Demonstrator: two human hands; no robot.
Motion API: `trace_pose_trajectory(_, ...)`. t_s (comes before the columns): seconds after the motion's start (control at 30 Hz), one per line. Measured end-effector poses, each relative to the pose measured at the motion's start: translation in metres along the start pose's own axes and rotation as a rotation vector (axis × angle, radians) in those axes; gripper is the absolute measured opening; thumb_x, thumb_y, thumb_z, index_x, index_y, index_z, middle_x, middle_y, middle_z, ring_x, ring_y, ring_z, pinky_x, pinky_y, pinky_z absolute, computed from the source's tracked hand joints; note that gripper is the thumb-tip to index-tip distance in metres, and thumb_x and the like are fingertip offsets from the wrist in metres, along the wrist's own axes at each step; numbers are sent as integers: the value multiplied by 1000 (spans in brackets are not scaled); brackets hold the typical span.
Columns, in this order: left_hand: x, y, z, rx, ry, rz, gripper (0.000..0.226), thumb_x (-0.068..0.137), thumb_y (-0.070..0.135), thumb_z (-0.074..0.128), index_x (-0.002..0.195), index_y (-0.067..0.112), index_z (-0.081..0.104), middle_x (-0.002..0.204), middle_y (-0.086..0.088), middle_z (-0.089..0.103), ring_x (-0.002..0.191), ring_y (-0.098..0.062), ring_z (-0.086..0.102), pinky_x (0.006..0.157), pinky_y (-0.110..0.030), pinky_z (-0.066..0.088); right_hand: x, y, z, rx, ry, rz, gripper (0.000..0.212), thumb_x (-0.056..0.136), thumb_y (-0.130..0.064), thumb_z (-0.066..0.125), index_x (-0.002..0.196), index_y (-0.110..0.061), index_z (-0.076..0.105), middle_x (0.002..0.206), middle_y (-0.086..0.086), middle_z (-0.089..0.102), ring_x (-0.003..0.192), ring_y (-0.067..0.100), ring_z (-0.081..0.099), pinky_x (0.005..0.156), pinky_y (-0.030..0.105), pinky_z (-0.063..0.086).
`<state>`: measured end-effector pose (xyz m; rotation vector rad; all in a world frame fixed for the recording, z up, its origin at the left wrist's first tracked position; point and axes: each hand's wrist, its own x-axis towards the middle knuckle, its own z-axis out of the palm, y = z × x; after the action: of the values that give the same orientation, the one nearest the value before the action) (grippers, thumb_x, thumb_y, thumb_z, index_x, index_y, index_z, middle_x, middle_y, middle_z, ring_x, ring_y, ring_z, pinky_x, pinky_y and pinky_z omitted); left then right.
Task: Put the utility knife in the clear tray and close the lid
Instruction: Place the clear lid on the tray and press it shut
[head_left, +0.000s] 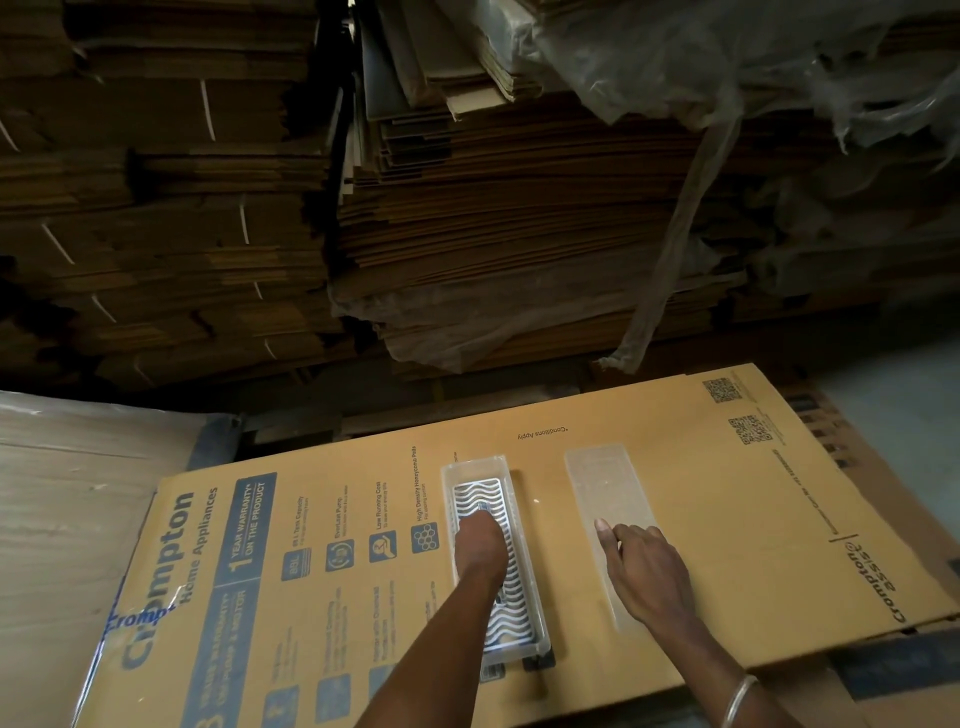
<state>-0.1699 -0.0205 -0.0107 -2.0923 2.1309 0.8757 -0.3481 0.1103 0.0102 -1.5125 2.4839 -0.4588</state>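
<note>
A clear tray (450, 483) with a wavy-patterned bottom lies lengthwise on a flat cardboard sheet. My left hand (480, 545) reaches down into the tray, fingers closed over the utility knife (482, 507). Only dark bits of the knife show at my fingertips and under my wrist. The clear lid (602, 478) lies flat on the cardboard just right of the tray, apart from it. My right hand (647, 571) rests on the lid's near half with fingers spread, not gripping it.
The printed cardboard sheet (727, 519) serves as the work surface. Tall stacks of flattened cartons (493, 234) rise right behind it, with plastic wrap (779, 62) hanging at upper right. A wrapped bundle (78, 493) sits at the left.
</note>
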Motion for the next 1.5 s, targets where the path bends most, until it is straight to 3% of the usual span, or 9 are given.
trace_pose_trajectory(0.3,-1,-6,4,-7,24,13,21,90,-2,64,109,6,70,110,-10,75,100,-21,75,86,-31,62,8,5,6,-25,-92,74,75,89,-71,8,90,-24,67,88,-5,71,89,21,64,80,39,46)
trace_pose_trajectory(0.43,-3,-7,5,-38,54,31,29,97,-5,49,119,4,65,120,-13,68,109,-22,71,94,-31,58,14,6,12,-85,-125,90,61,97,-66,26,99,-22,68,101,-2,71,99,22,62,81,38,48)
trace_pose_trajectory(0.53,-6,-8,4,-20,59,55,32,100,-4,41,124,3,60,126,-15,63,115,-25,67,98,-32,56,16,8,18,-162,-175,123,47,95,-59,45,117,-20,63,120,2,60,114,23,52,89,40,49)
trace_pose_trajectory(0.67,-11,-16,-8,-82,62,45,23,95,-2,50,113,5,64,114,-12,68,101,-25,71,84,-33,57,15,11,21,-207,-256,231,64,88,-60,57,138,-21,45,140,8,44,126,27,43,100,38,45)
trace_pose_trajectory(0.83,-23,-43,-25,-282,100,23,21,87,7,66,106,16,68,82,3,73,65,-7,65,54,-24,46,12,17,27,-237,-307,275,74,84,-64,59,139,-17,40,140,9,43,127,30,45,104,38,43)
trace_pose_trajectory(1.03,-37,-88,-32,-501,92,-74,20,84,28,80,81,15,66,68,4,69,65,-11,64,70,-32,52,15,17,25,-200,-322,331,92,67,-75,69,135,-21,37,134,12,42,123,31,44,98,40,48)
trace_pose_trajectory(1.2,-46,-103,-26,-594,3,-166,16,83,33,81,79,20,76,71,0,78,55,-12,68,51,-24,51,15,20,27,-108,-301,370,106,61,-68,80,140,-17,30,135,17,42,125,34,40,97,41,47)
trace_pose_trajectory(1.37,-47,-107,-23,-678,-62,-206,19,84,33,80,77,16,76,69,-1,79,64,-24,76,64,-39,63,15,19,21,-107,-302,380,117,58,-68,79,148,-23,20,133,19,39,120,36,41,92,42,46)
trace_pose_trajectory(1.5,-48,-108,-23,-722,-84,-189,25,87,33,79,79,9,73,68,-8,78,55,-19,71,61,-37,63,14,2,11,-74,-334,362,119,58,-72,76,152,-32,15,133,17,36,118,35,40,87,40,47)
